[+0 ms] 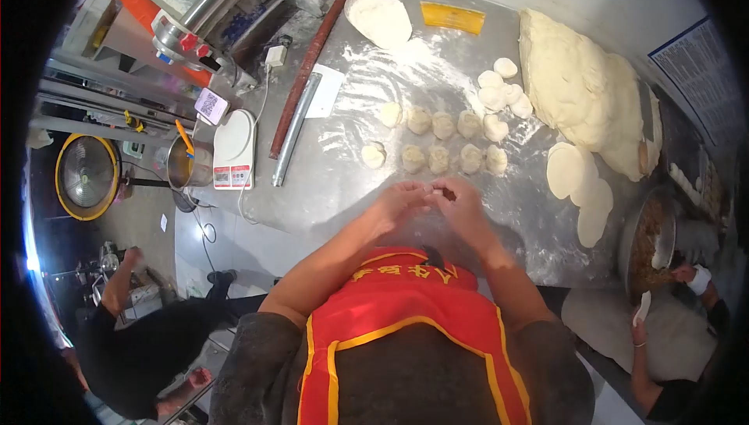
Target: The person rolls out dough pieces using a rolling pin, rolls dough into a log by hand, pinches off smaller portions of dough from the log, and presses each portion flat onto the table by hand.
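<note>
My left hand [399,199] and my right hand [462,205] meet above the front edge of the metal worktable, fingertips pinched together. Whatever lies between those fingers is too small or hidden to name. Just beyond them, two rows of small round dough pieces [438,160] sit on the floured tabletop [343,179]. At the left end of the rows, two paler dough pieces [374,154] lie a little apart. A cluster of small white dough discs [491,98] rests farther back, to the right.
A large dough slab [581,82] lies at right, with flat dough sheets [597,210] before it. Leftward are a flour scoop [378,18], a red-brown rolling pin [310,74], a metal rod [296,132] and a scale [233,140]. Co-workers stand both sides; one is beside a filling bowl [651,242].
</note>
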Demonstrator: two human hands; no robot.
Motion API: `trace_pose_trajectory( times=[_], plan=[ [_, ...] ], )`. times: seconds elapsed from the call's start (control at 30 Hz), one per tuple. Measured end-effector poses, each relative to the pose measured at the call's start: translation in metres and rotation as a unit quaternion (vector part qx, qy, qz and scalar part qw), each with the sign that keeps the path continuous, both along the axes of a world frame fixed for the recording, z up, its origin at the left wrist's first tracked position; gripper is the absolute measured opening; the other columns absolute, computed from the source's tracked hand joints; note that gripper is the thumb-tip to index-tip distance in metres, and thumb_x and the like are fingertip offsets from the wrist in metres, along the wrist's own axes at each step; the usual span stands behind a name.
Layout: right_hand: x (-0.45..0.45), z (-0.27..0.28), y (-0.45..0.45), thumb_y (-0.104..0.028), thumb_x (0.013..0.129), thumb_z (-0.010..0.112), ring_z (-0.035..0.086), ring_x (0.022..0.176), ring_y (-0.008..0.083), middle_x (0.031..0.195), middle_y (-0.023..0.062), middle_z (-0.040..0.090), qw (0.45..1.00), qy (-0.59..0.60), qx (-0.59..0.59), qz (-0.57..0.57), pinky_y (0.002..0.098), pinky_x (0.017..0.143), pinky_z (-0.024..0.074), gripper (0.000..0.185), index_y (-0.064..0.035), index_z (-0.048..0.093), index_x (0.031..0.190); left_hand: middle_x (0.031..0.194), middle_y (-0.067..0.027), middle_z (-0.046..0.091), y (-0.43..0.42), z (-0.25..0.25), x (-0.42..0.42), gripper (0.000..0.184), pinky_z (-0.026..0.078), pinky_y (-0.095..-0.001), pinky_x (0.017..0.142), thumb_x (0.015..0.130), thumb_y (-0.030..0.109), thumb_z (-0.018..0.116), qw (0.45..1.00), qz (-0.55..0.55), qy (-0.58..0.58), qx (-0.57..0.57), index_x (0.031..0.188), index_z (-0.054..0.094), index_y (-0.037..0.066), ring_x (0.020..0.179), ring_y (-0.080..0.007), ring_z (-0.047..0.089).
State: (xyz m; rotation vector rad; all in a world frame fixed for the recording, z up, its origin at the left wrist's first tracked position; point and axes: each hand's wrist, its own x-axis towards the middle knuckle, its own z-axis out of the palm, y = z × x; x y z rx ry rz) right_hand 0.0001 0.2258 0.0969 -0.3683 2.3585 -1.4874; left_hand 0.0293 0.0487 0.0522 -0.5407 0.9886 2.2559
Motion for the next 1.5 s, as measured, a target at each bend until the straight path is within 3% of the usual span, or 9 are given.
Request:
trace_pose_trajectory(
  times=[0.2,0.27,0.37,0.47,0.6,0.9,1.2,1.4,1.5],
  plan=[
    [0.010,-0.011,0.005,-0.012,0.086,0.064,0.064,0.075,0.0185,0.082,0.0130,0.067,0.987,-0.134,-0.080,-0.045,0.0316,0.069,0.0498,0.015,-0.0005,0.067,0.095,0.093,-0.0032,0.063,-0.005,0.018,0.010,0.017,0.047,-0.0258,0.076,0.094,0.014,0.059,0.934,-0.119,0.269,-0.203,0.106,0.064,0.003,0.087,-0.0102,0.058],
    [0.009,-0.021,0.006,-0.008,0.084,0.064,0.060,0.071,0.0121,0.076,0.0059,0.065,0.992,-0.072,-0.040,-0.095,0.0283,0.065,0.0465,0.010,-0.0005,0.067,0.090,0.092,-0.0022,0.063,-0.006,-0.014,0.006,0.016,0.047,-0.0263,0.076,0.093,0.014,0.060,0.994,-0.098,0.050,0.018,0.104,0.065,0.003,0.085,-0.0102,0.057],
    [-0.016,-0.040,0.026,-0.006,0.085,0.063,0.057,0.071,0.0082,0.074,0.0006,0.063,0.975,0.076,0.048,-0.203,0.0259,0.064,0.0448,0.008,-0.0003,0.067,0.088,0.089,-0.0027,0.064,-0.013,0.015,0.005,0.014,0.048,-0.0265,0.074,0.091,0.014,0.062,0.949,-0.263,0.169,-0.038,0.100,0.065,0.004,0.082,-0.0103,0.059],
    [-0.049,-0.050,0.070,-0.006,0.086,0.063,0.059,0.071,0.0107,0.078,0.0041,0.065,0.968,0.007,-0.016,-0.251,0.0260,0.066,0.0469,0.011,0.0017,0.067,0.093,0.086,-0.0030,0.065,-0.013,0.047,0.006,0.014,0.049,-0.0255,0.070,0.090,0.014,0.066,0.912,-0.209,0.154,-0.319,0.098,0.064,0.003,0.077,-0.0109,0.060],
    [-0.076,-0.055,0.098,-0.006,0.085,0.064,0.061,0.070,0.0124,0.077,0.0059,0.066,0.937,-0.006,-0.070,-0.342,0.0259,0.065,0.0482,0.011,0.0043,0.066,0.090,0.086,-0.0024,0.065,-0.037,0.015,0.002,0.014,0.049,-0.0237,0.066,0.088,0.013,0.069,0.964,-0.070,0.042,-0.253,0.098,0.064,0.005,0.074,-0.0094,0.060],
    [-0.088,-0.079,0.091,-0.006,0.078,0.070,0.063,0.066,0.0170,0.072,0.0088,0.066,0.954,0.056,0.150,-0.254,0.0318,0.061,0.0483,0.005,-0.0036,0.068,0.082,0.091,-0.0021,0.065,-0.041,0.011,-0.003,0.016,0.049,-0.0233,0.070,0.086,0.011,0.071,0.966,-0.008,0.036,-0.256,0.099,0.061,0.006,0.079,-0.0091,0.060],
    [-0.113,-0.086,0.108,-0.010,0.074,0.076,0.058,0.066,0.0172,0.074,0.0082,0.062,0.967,-0.101,-0.004,-0.234,0.0308,0.064,0.0478,0.022,-0.0020,0.066,0.093,0.094,-0.0024,0.064,-0.032,0.016,-0.013,0.021,0.048,-0.0262,0.077,0.086,0.014,0.070,0.961,-0.046,0.052,-0.266,0.102,0.062,0.004,0.086,-0.0124,0.061],
    [-0.145,-0.093,0.082,-0.020,0.073,0.078,0.062,0.090,0.0340,0.098,0.0206,0.065,0.930,0.151,0.247,-0.227,0.0422,0.080,0.0497,0.048,0.0010,0.059,0.112,0.093,-0.0030,0.064,-0.022,0.030,-0.020,0.023,0.047,-0.0269,0.078,0.086,0.013,0.069,0.958,-0.039,0.051,-0.278,0.105,0.061,0.004,0.086,-0.0125,0.060],
    [-0.152,-0.104,0.075,-0.016,0.071,0.077,0.059,0.096,0.0383,0.104,0.0212,0.061,0.950,0.132,0.217,-0.183,0.0451,0.085,0.0480,0.048,-0.0016,0.057,0.112,0.088,-0.0039,0.064,-0.017,0.035,-0.024,0.012,0.049,-0.0264,0.075,0.088,0.009,0.066,0.957,-0.026,0.064,-0.280,0.097,0.060,0.004,0.080,-0.0123,0.060]
  ],
)
